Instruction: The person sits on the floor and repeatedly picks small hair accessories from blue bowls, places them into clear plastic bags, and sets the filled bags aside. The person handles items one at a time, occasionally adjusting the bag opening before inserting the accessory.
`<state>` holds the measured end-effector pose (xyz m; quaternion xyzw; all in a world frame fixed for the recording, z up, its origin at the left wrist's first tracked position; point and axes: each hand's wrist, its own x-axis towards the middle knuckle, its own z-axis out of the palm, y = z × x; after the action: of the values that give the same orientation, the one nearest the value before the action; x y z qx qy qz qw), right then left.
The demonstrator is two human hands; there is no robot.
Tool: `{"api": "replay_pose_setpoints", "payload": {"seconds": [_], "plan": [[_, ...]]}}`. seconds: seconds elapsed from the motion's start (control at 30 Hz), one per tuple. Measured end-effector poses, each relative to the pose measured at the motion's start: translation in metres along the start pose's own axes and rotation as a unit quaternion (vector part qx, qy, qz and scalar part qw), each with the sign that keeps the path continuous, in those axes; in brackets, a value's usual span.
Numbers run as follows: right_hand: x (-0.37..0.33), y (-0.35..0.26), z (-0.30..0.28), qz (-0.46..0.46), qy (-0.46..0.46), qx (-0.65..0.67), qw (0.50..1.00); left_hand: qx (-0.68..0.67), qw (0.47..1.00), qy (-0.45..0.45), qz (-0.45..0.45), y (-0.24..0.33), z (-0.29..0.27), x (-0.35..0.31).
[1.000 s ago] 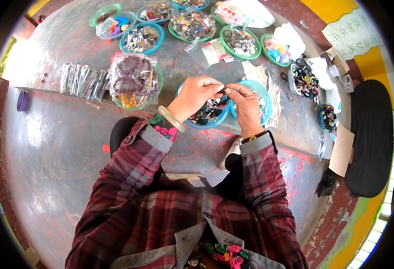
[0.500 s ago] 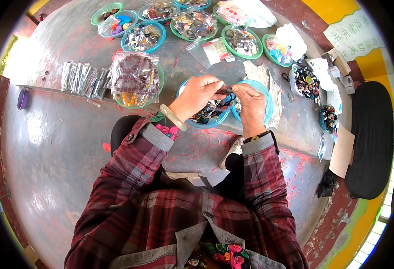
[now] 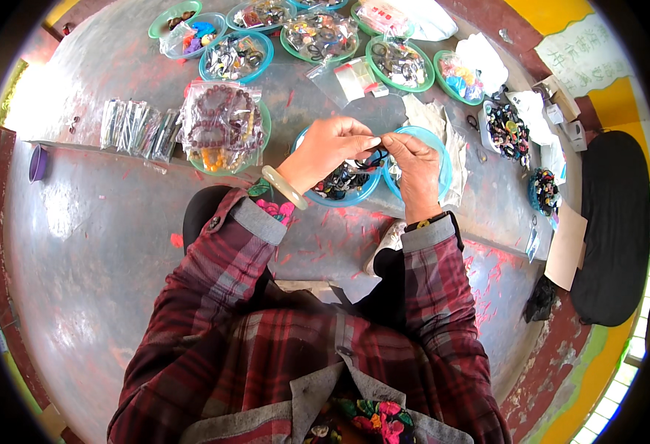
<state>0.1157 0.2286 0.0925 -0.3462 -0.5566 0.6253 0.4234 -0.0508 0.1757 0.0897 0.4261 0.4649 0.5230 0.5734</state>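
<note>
My left hand, with a pale bangle at its wrist, and my right hand, with a dark band at its wrist, meet fingertip to fingertip. Pinched between them is a dark hair tie, mostly covered by the fingers. Below the left hand stands a blue bowl of dark hair ties and small ornaments, partly hidden by that hand. A second blue bowl sits under my right hand; its contents are mostly hidden.
Beaded bracelets in clear bags lie on a green bowl at left, beside several packets of thin items. Bowls of bagged accessories line the far side. At right are a white basket of hair ties and a cardboard sheet.
My left fingertips have shifted slightly right, closer to the right thumb. More of the dark hair tie shows below the fingers. Both hands stay over the two blue bowls.
</note>
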Motion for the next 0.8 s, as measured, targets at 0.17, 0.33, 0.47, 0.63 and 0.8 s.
{"api": "replay_pose_setpoints", "payload": {"seconds": [0.17,0.33,0.47,0.63,0.8], "plan": [[-0.002,0.002,0.002,-0.015,-0.011,-0.041,0.999,-0.008,1.0,0.02,-0.017,-0.004,0.001,0.001],[-0.002,0.002,0.0,-0.016,-0.007,-0.035,0.999,0.031,0.999,0.022,-0.028,0.001,-0.001,0.0],[0.0,0.003,-0.003,-0.009,-0.004,-0.033,0.999,0.049,0.997,0.026,-0.047,0.007,0.0,-0.002],[0.003,0.002,-0.006,0.011,0.003,-0.024,1.0,0.011,0.998,0.032,-0.058,0.007,-0.001,-0.003],[0.004,0.004,-0.008,0.021,0.045,-0.02,0.999,-0.071,0.994,0.039,-0.067,0.009,0.0,-0.005]]}}
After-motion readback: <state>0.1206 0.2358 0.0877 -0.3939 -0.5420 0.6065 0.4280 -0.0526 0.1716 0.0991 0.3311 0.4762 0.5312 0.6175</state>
